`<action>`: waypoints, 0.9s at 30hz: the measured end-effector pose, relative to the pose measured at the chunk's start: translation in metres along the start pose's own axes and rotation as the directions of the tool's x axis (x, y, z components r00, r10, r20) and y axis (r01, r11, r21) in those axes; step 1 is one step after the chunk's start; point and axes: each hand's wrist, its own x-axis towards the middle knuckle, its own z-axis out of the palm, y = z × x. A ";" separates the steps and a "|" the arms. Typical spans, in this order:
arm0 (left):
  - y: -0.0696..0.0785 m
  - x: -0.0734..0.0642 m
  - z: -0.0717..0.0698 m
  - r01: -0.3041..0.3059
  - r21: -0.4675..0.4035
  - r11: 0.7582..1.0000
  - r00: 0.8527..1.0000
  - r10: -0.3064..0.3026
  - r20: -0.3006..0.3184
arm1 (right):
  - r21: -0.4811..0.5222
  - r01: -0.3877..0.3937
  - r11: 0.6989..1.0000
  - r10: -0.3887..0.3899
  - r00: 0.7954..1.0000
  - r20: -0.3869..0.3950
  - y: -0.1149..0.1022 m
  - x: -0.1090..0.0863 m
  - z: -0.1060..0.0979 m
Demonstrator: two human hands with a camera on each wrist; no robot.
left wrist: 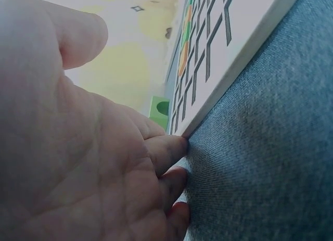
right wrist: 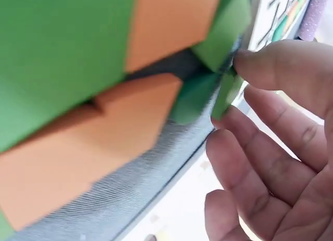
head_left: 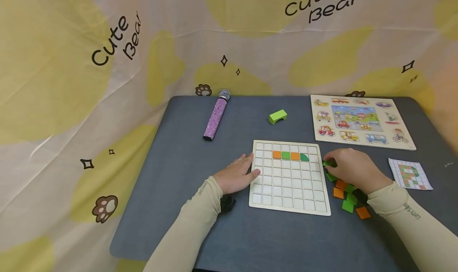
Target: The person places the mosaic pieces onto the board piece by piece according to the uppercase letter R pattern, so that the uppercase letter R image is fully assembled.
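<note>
A white grid board [head_left: 288, 193] with a pale rim lies on the table. Near its top, a row holds an orange tile [head_left: 277, 154], a green one, another orange one and a dark green piece with a rounded side. My left hand [head_left: 234, 176] rests at the board's left edge, its fingertips [left wrist: 177, 147] touching the rim and its thumb over the corner cells. Right of the board, my right hand [head_left: 352, 168] pinches a green tile [right wrist: 227, 93] between thumb and fingers. Beneath and beside that hand lies a loose pile of green and orange tiles [head_left: 348, 205], partly hidden by it.
A pattern card [head_left: 410, 174] with a coloured grid lies right of my right hand. Behind it is a vehicle picture puzzle [head_left: 363, 123]. A green arch block [head_left: 278, 116] and a glittery purple microphone [head_left: 216, 117] lie toward the table's back edge, before a printed cloth [head_left: 250, 45].
</note>
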 end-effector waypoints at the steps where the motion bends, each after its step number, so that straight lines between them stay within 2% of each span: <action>1: 0.000 0.000 0.000 0.000 -0.001 1.000 1.000 0.000 0.000 | -0.002 0.004 1.000 -0.004 1.000 -0.011 -0.001 0.001 -0.001; 10: -0.003 -0.004 -0.001 0.000 0.004 1.000 1.000 0.000 -0.001 | 0.014 0.041 0.999 -0.040 0.998 -0.048 -0.023 0.010 -0.005; 14: -0.004 -0.005 -0.001 -0.001 0.002 1.000 1.000 0.001 0.001 | 0.040 0.119 0.992 -0.116 0.991 -0.071 -0.043 0.017 -0.002; 16: -0.004 -0.006 -0.002 0.001 0.000 1.000 1.000 -0.001 0.004 | 0.047 0.203 0.978 -0.196 0.974 -0.115 -0.054 0.021 0.002; 19: -0.003 -0.006 -0.003 -0.001 -0.002 1.000 1.000 0.001 0.005 | 0.048 0.333 0.942 -0.319 0.928 -0.191 -0.069 0.029 0.012; 22: -0.002 -0.005 -0.003 -0.001 0.005 1.000 1.000 0.001 0.004 | 0.052 0.425 0.904 -0.405 0.887 -0.221 -0.080 0.038 0.021; 24: -0.001 -0.004 -0.003 0.000 0.005 1.000 1.000 0.000 0.002 | 0.051 0.447 0.893 -0.426 0.877 -0.222 -0.086 0.043 0.025; 27: 0.001 -0.002 -0.001 -0.006 -0.001 1.000 1.000 0.006 0.002 | 0.041 0.452 0.891 -0.435 0.876 -0.206 -0.090 0.048 0.028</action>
